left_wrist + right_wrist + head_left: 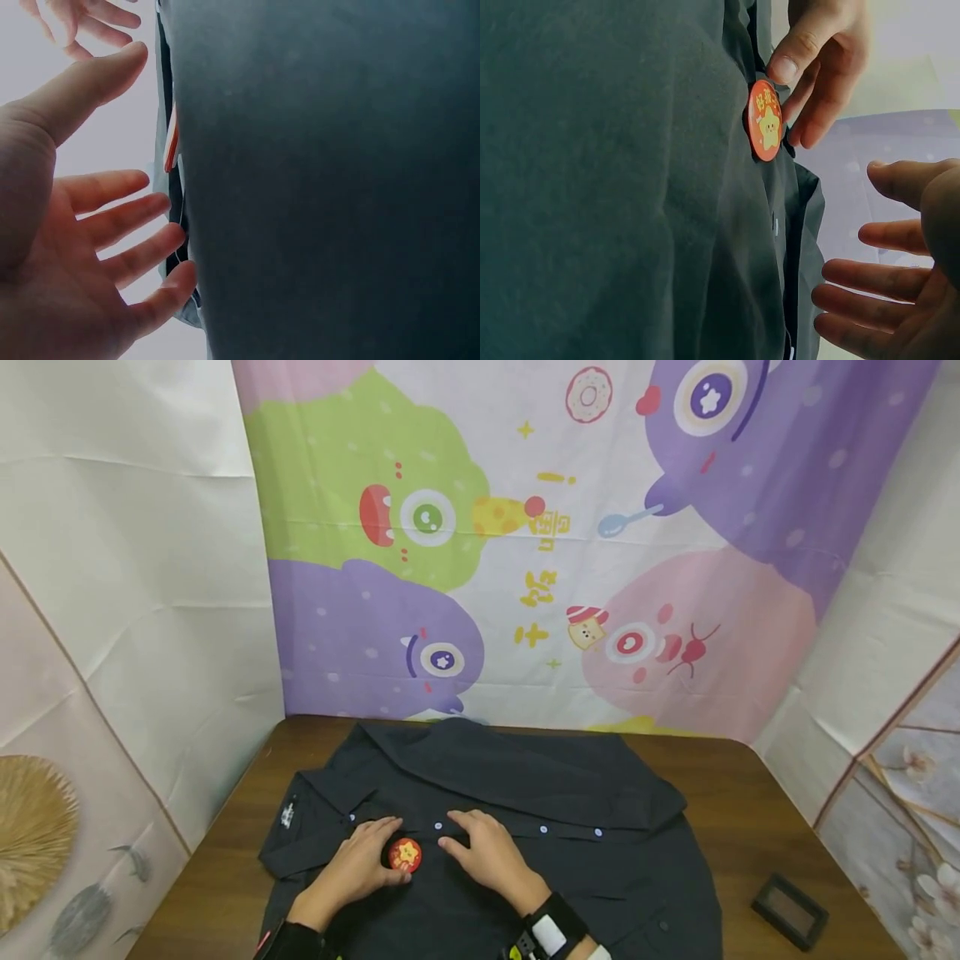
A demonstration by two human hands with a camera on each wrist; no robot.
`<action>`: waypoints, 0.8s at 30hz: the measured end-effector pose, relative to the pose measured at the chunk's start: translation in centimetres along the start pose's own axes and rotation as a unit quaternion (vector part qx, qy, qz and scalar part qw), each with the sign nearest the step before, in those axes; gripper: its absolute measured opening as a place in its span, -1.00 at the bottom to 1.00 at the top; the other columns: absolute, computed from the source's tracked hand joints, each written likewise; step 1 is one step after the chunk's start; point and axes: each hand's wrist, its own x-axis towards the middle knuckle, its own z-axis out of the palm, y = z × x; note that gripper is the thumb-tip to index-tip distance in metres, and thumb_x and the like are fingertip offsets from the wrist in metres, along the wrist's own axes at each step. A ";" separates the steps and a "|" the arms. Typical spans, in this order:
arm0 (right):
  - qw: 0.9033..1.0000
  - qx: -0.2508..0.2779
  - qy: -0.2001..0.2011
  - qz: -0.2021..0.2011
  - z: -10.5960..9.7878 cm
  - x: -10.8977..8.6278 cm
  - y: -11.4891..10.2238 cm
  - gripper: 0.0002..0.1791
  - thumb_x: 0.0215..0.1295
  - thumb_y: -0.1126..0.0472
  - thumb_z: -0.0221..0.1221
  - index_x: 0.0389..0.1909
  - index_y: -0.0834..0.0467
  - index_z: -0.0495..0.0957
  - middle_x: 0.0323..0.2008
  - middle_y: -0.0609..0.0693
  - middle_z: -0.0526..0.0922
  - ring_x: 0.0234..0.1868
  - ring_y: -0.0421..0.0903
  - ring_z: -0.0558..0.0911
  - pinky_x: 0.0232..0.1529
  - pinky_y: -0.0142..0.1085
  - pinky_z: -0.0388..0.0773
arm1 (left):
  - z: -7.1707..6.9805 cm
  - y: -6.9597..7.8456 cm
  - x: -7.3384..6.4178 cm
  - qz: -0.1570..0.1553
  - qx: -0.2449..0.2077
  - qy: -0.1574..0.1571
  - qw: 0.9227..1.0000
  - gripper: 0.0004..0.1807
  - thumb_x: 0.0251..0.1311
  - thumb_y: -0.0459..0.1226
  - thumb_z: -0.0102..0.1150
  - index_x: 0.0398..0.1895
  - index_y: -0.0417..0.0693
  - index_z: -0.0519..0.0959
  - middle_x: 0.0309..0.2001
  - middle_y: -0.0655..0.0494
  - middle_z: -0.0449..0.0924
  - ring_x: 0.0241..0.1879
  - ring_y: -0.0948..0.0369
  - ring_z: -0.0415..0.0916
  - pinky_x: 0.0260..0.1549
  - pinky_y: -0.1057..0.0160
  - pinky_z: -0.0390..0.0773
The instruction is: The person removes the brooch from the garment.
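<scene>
A round red badge [405, 855] with a yellow star lies on a dark button-up shirt [600, 893] spread over the table. Around the badge's left side curves my left hand [365, 858], thumb below it and fingers above, none gripping it. To the right, my right hand [491, 857] hovers over the shirt front near a white button [438, 826], its fingers spread and holding nothing. The right wrist view shows the badge [765, 120] flat on the cloth beside the left thumb. From the left wrist, only the badge's orange-red edge [172, 139] shows.
At the right of the brown wooden table [720, 777] lies a small black frame-like box [790, 911]. A cartoon-print curtain [525, 677] hangs directly behind the table's far edge. White cloth panels [150, 568] stand at the sides.
</scene>
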 end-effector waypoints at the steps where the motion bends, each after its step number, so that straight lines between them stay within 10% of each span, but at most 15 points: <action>1: 1.000 -0.002 -0.001 0.000 0.0 0.0 0.0 -0.48 0.31 -0.06 0.21 0.18 0.15 0.54 0.04 0.06 0.66 0.08 0.00 0.63 0.09 -0.08 0.56 | 0.0 0.0 0.0 -0.001 0.001 0.001 1.000 -0.13 -0.16 -0.06 0.55 0.27 -0.22 0.44 0.29 -0.17 0.43 0.30 -0.16 0.32 0.12 -0.33 0.35; 24: 0.999 -0.026 0.000 -0.024 0.9 -0.1 -0.5 -0.52 0.29 -0.05 0.23 0.14 0.13 0.58 -0.02 0.02 0.68 0.01 -0.08 0.65 0.02 -0.15 0.59 | -0.2 -0.1 0.0 -0.025 0.015 0.000 1.000 -0.18 -0.12 -0.07 0.52 0.24 -0.21 0.46 0.28 -0.20 0.44 0.31 -0.16 0.33 0.14 -0.34 0.33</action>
